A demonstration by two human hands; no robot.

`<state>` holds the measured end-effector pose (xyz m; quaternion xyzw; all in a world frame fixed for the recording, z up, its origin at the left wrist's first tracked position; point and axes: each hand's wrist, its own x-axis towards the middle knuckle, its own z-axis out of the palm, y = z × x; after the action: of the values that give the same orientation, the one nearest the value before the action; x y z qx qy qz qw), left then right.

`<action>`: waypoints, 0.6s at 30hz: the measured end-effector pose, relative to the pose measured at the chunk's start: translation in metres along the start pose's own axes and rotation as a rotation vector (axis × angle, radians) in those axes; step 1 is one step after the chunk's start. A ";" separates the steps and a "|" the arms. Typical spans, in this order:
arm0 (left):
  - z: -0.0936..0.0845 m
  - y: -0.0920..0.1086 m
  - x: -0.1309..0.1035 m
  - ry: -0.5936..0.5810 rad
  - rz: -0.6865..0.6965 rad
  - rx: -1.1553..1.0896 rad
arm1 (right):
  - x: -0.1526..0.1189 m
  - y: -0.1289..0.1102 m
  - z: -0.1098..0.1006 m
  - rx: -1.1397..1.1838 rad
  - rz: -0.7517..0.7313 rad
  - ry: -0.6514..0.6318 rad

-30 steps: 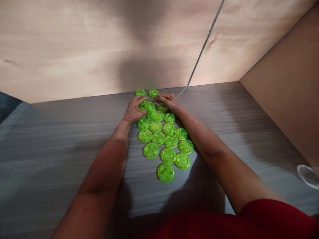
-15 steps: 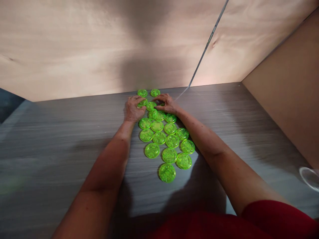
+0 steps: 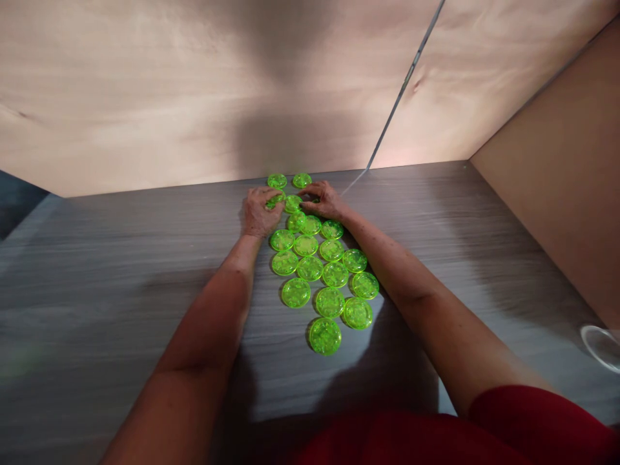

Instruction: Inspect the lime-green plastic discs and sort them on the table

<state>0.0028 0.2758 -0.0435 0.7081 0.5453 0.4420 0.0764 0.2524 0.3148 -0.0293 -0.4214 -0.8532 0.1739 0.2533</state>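
Several round, bright green, see-through discs lie on the grey wood-grain table, the nearest one toward my body. My left hand has its fingers and thumb curled round a green disc near the back. Opposite it, my right hand bends over the back right of the group, its fingertips beside another disc; whatever is under its palm is mostly hidden. Two discs, one at the left and one at the right, lie behind my hands, near the wooden wall.
A pale wooden panel rises behind the table, with a grey strip running down it. Another panel stands at the right. A clear round rim shows at the right edge.
The disc between my hands has shifted slightly back, away from my body. My left fingers and thumb have closed in a little on their disc.
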 end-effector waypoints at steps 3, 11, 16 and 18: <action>-0.001 0.000 0.000 -0.011 0.003 0.015 | 0.000 0.001 0.001 0.012 0.010 0.048; -0.001 0.004 0.000 -0.026 -0.006 -0.008 | -0.001 0.004 0.003 -0.053 0.085 0.129; -0.001 0.004 0.001 -0.023 -0.022 -0.008 | -0.001 0.004 -0.007 -0.153 0.212 0.330; -0.001 0.003 0.001 -0.020 -0.021 -0.011 | -0.002 -0.002 -0.017 -0.110 0.166 0.327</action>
<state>0.0047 0.2755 -0.0404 0.7062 0.5496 0.4371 0.0903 0.2615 0.3138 -0.0153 -0.5261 -0.7713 0.0766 0.3500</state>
